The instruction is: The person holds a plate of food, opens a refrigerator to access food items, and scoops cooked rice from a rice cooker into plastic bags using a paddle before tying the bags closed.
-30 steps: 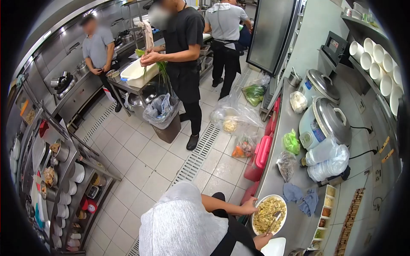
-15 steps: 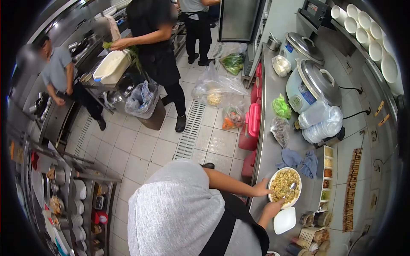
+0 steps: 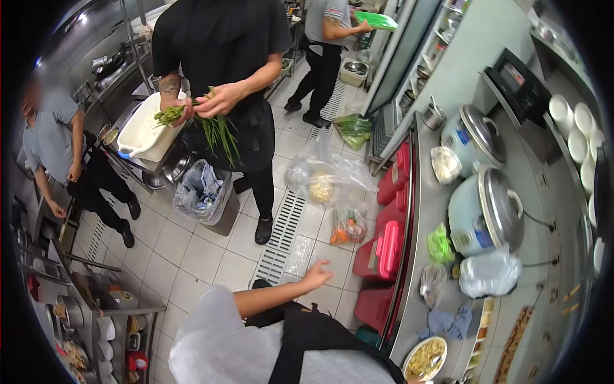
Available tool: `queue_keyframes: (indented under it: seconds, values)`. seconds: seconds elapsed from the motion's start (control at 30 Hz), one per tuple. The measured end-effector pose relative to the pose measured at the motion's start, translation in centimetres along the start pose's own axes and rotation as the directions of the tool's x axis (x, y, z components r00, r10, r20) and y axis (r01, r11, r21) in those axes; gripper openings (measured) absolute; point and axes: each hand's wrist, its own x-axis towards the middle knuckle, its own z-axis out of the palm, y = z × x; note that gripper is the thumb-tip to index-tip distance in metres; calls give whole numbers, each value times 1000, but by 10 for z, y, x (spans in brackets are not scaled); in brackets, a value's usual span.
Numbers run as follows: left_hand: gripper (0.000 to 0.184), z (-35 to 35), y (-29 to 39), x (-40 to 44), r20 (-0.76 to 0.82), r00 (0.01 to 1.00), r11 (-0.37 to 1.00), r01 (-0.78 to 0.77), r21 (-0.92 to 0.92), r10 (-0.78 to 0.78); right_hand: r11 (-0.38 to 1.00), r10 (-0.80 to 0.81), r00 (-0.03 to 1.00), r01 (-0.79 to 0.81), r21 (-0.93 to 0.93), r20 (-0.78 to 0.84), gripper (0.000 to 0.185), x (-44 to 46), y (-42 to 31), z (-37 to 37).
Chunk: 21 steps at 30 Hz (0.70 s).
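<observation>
My left hand [image 3: 316, 275] reaches out over the floor beside the counter, fingers apart, holding nothing. A white bowl [image 3: 407, 369] of chopped, yellowish food [image 3: 422, 365] stands on the steel counter, cut by the bottom edge of the view. A metal spoon [image 3: 436, 360] rests in the food. Only a sliver of my right hand [image 3: 417, 381] shows at the bowl's near rim; its fingers are hidden. Beyond the bowl lies a blue cloth [image 3: 448, 323]. Pink-red containers [image 3: 378, 253] line the counter's side, near my left hand.
Rice cookers [image 3: 480, 208] and plastic bags [image 3: 491, 272] stand along the counter. Bagged vegetables [image 3: 348, 225] lie on the floor. One co-worker holds green stalks [image 3: 217, 131] beside a white tub [image 3: 144, 131] and a bin [image 3: 224, 214]; another carries a green tray [image 3: 376, 21]. A further person stands left.
My left hand has let go of the bowl and swung left over the floor. My view has shifted, putting the bowl lower. The far co-worker now shows a green tray.
</observation>
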Motion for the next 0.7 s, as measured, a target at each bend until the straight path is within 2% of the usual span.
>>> queue_keyframes:
  seconds: [0.03,0.07,0.13,0.17,0.23,0.27,0.33,0.4,0.43,0.53,0.63,0.7]
  values:
    - [51,-23,7,9,-85,996,999,-5,-40,2,997,-62,996,58,-58,-70,55,2,-17,-12]
    - [51,-43,16,12,-91,996,999,-1,-45,-4,987,-139,982,126,-103,-131,55,3,-37,-24]
    - [48,-77,34,12,-288,952,956,10,-294,-99,936,-346,917,322,-145,-197,55,11,-88,-36]
    - [48,-90,38,13,-290,952,958,16,-288,-103,890,-454,864,432,-143,-218,55,17,-121,-39]
    - [48,-105,40,21,-419,892,942,20,-335,-168,771,-634,740,628,-108,-223,55,21,-198,-38]
    - [48,-109,42,26,-418,894,945,19,-327,-163,738,-662,727,675,13,-181,57,20,-238,-38]
    - [47,-111,45,39,-424,876,899,25,-437,-231,690,-690,716,695,203,-105,64,4,-336,-51]
    - [48,-110,53,53,-422,880,904,21,-427,-220,483,-809,561,805,345,-176,63,-4,-403,-40]
    - [47,-110,59,62,-379,899,899,38,-435,-221,433,-837,528,801,414,-145,62,-7,-434,-38]
    - [44,-113,76,100,-322,916,893,76,-444,-239,300,-891,421,826,478,-169,63,4,-508,-24]
    - [36,-123,87,143,-414,885,917,33,-398,-212,249,-896,380,858,449,-229,64,48,-575,-10]
    - [37,-132,113,173,-446,875,912,-10,-410,-191,259,-872,413,845,468,-264,64,83,-622,-13]
